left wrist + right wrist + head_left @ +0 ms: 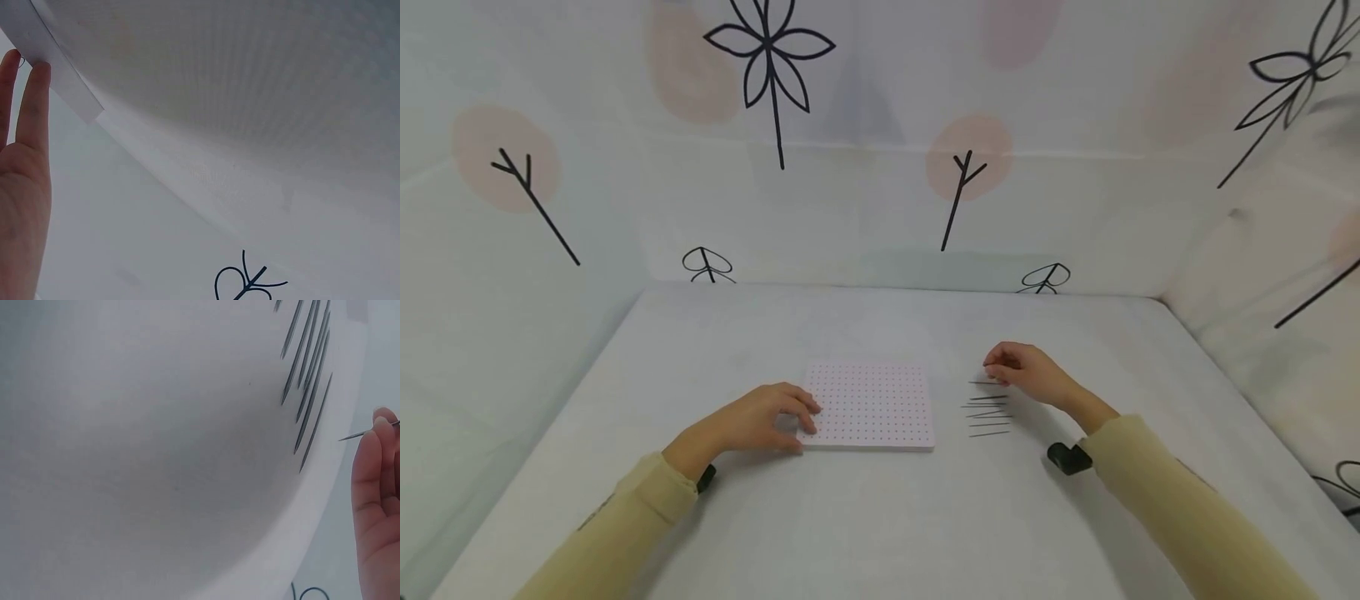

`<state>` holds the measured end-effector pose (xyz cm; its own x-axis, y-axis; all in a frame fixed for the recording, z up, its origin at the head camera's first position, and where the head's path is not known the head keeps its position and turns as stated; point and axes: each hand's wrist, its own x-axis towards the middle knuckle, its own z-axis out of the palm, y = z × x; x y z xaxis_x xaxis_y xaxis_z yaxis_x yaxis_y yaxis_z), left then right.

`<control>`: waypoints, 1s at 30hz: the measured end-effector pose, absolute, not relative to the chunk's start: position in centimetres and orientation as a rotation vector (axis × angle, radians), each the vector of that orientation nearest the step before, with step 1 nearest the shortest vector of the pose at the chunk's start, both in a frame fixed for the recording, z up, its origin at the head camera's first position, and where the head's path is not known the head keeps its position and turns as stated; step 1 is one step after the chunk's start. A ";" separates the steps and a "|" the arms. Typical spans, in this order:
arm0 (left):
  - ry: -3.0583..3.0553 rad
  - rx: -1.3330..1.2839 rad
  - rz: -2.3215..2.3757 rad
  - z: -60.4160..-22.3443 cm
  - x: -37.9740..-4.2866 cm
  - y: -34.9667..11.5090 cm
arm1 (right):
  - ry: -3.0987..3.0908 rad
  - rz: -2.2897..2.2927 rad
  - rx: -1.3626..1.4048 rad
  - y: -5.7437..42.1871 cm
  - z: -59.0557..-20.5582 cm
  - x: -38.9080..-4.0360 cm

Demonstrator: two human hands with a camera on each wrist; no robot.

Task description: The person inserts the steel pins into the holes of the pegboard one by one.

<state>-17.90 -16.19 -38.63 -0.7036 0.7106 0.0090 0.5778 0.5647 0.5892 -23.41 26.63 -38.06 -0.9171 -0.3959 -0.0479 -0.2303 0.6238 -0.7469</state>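
A white pegboard [868,405] with rows of small holes lies flat on the table. My left hand [767,417] rests at its left side, fingertips touching the board; in the left wrist view two fairly straight fingers [32,103] reach the board's edge [62,69]. To the right of the board my right hand [1030,371] is raised just past the far end of a row of thin dark needles [988,408]. Between thumb and fingertips it pinches one needle [355,435], whose pointed end sticks out in the right wrist view. Several other needles [306,369] lie roughly parallel on the cloth.
A white cloth covers the table [880,517]. Behind it hangs a pale curtain [865,208] printed with black plant outlines and pinkish spots. Dark devices show under both wrists, the right one [1067,458] more fully.
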 end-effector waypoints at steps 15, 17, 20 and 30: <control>2.572 1.085 0.845 -38.5 -17.8 -16.1 | 2.609 -1.368 -0.567 25.2 -37.6 -21.8; 2.571 1.087 0.844 -38.5 -17.8 -16.1 | 2.601 -1.384 -0.574 24.9 -37.6 -21.7; 2.569 1.083 0.846 -38.5 -17.8 -16.1 | 2.588 -1.401 -0.576 24.4 -37.5 -21.5; 2.584 1.081 0.834 -38.7 -17.8 -16.2 | 2.530 -1.474 -0.625 22.9 -37.4 -21.1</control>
<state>-17.84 -16.18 -38.66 -0.7055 0.7085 0.0163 0.5842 0.5685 0.5792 -21.12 22.89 -37.44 -0.9023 -0.4235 0.0803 -0.2787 0.4311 -0.8582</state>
